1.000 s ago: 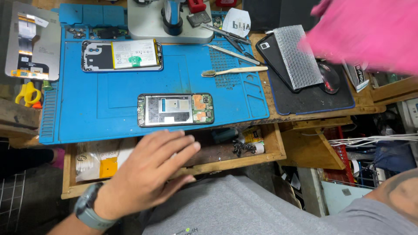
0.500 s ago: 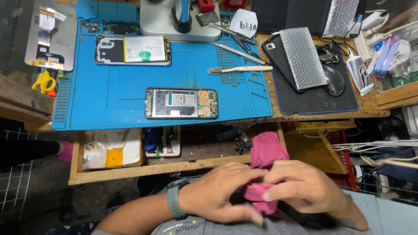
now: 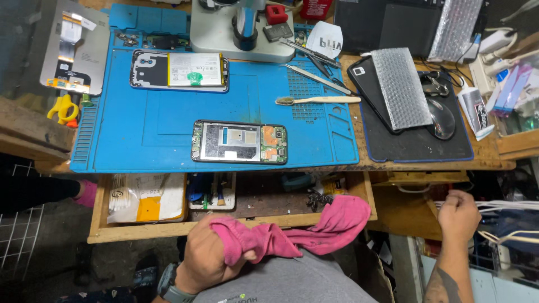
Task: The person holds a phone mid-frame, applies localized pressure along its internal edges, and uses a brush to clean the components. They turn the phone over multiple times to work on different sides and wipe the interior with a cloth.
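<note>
Fingers of the left hand (image 3: pixel 210 259) curled around a pink cloth (image 3: pixel 303 230) below the blue mat (image 3: pixel 140 129), while the right hand (image 3: pixel 460 214) hung loosely closed, empty, beside the wooden drawer (image 3: pixel 135 231).

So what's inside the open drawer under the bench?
The open wooden drawer holds a white-and-yellow packet, small tools and dark screws; the pink cloth in the left hand covers its front right.

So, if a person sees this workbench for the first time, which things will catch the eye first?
Probably the bright pink cloth, gripped by the left hand and draped over the open drawer's front edge. Next is the big blue work mat, with an opened phone lying flat near its front. The right hand hangs closed at the bench's right, holding nothing visible.
</note>
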